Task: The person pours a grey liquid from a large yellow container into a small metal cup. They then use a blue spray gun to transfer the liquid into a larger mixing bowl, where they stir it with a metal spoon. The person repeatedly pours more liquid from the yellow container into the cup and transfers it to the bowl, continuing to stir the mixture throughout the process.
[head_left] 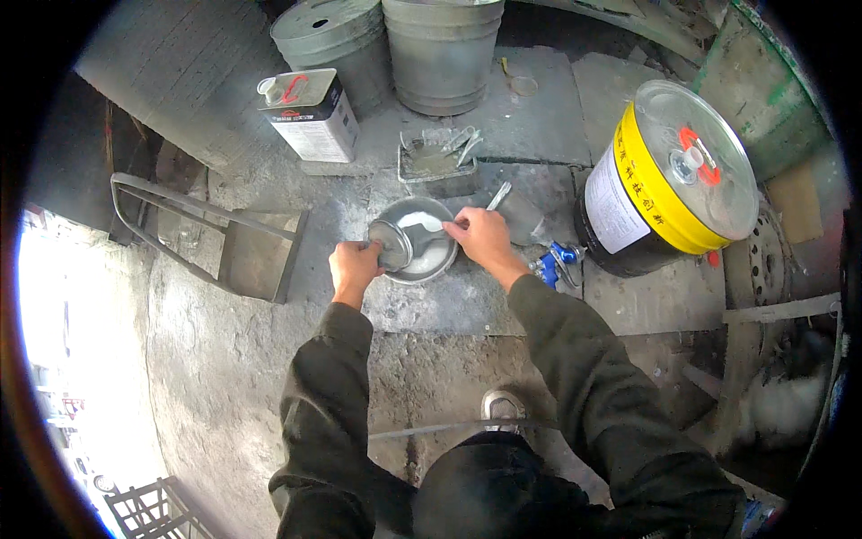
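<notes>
A round grey bowl (425, 275) with whitish material inside sits in front of me. My left hand (355, 266) is closed on the rim of a small round metal cup (391, 244), tilted over the bowl's left side. Between the pinched fingers of my right hand (485, 237) is a pale, flat-ended tool (420, 219), its white end over the bowl. That tool's exact kind I cannot make out. Just right of my right wrist lies a blue spray gun (558, 262). Beyond that hand a light-coloured handle (499, 194) sticks up.
A tray (437, 182) with pale-handled tools stands beyond the bowl. Farther back are a rectangular can (316, 126) and metal drums (442, 54). A large yellow-and-black drum (669, 175) stands right. On the left lies a metal frame with a plate (258, 256).
</notes>
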The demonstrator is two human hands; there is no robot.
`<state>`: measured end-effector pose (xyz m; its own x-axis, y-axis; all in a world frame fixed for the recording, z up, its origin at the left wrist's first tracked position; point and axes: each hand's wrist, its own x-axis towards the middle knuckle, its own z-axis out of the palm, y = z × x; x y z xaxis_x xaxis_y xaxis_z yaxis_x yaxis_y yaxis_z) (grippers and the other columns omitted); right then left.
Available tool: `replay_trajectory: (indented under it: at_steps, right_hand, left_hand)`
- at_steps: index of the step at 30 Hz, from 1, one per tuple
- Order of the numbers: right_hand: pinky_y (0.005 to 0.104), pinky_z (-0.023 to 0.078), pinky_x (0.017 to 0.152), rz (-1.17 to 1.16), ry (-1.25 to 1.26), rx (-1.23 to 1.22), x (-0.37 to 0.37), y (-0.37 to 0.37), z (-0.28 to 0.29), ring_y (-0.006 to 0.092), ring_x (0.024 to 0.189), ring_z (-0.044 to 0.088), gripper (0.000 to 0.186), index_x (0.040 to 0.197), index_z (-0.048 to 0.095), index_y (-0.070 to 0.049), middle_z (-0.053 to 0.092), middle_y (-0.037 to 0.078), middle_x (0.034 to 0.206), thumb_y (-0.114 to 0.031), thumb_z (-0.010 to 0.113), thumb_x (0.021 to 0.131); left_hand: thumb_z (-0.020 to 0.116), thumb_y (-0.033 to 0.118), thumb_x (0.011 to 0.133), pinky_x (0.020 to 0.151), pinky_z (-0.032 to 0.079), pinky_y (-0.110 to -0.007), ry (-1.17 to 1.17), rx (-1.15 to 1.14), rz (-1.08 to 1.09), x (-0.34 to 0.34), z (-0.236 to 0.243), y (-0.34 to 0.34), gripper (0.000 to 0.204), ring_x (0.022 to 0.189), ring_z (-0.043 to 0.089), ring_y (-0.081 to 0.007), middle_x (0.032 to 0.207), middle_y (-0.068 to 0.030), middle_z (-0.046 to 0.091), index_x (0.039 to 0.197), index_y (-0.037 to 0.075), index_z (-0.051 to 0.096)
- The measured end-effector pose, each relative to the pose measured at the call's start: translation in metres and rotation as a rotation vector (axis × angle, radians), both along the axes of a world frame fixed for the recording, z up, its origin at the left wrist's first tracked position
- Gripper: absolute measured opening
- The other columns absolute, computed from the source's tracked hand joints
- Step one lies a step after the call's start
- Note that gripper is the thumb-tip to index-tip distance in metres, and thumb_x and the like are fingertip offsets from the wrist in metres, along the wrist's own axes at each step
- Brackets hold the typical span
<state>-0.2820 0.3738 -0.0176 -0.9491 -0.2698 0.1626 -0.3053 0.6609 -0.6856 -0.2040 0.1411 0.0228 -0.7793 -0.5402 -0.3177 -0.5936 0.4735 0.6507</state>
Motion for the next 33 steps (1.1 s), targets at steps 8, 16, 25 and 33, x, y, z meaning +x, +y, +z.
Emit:
replay_trajectory:
  at_steps: [8,16,25,33]
  right_hand:
    - [0.0444,0.052,0.065,0.178,-0.004,-0.09,-0.002,-0.021,0.014,0.0371,0.074,0.067,0.033,0.082,0.068,-0.003,0.069,0.016,0.076,-0.036,0.067,0.086]
    - [0.0455,0.05,0.061,0.24,-0.024,-0.229,0.031,-0.025,0.023,0.0396,0.068,0.065,0.03,0.081,0.07,-0.003,0.067,0.019,0.073,-0.033,0.069,0.084]
    - [0.0366,0.052,0.067,0.549,0.336,-0.003,0.032,-0.011,0.003,0.0318,0.079,0.068,0.023,0.095,0.071,-0.002,0.071,0.015,0.09,-0.023,0.069,0.086]
    - [0.0383,0.052,0.066,0.16,-0.384,-0.32,0.032,-0.025,0.011,0.0314,0.074,0.068,0.023,0.091,0.07,-0.003,0.071,0.013,0.083,-0.025,0.067,0.087]
  left_hand:
    - [0.068,0.04,0.08,0.071,0.056,-0.038,0.059,-0.343,-0.1,-0.005,-0.022,0.004,0.042,0.067,0.071,-0.0295,0.063,-0.0147,0.069,0.075,-0.001,0.073]
    - [0.069,0.034,0.079,0.081,0.054,-0.047,0.091,-0.399,-0.104,-0.006,-0.027,0.021,0.039,0.088,0.068,-0.0416,0.091,-0.0258,0.069,0.101,0.002,0.072]
    - [0.066,0.021,0.082,0.085,0.052,-0.049,0.047,-0.415,-0.344,-0.021,-0.024,0.024,0.047,0.097,0.066,-0.0419,0.101,-0.0234,0.069,0.128,0.01,0.06]
    - [0.069,0.011,0.079,0.085,0.052,-0.046,0.127,-0.344,-0.267,-0.028,-0.027,0.03,0.047,0.098,0.065,-0.0401,0.105,-0.0212,0.069,0.126,0.01,0.061]
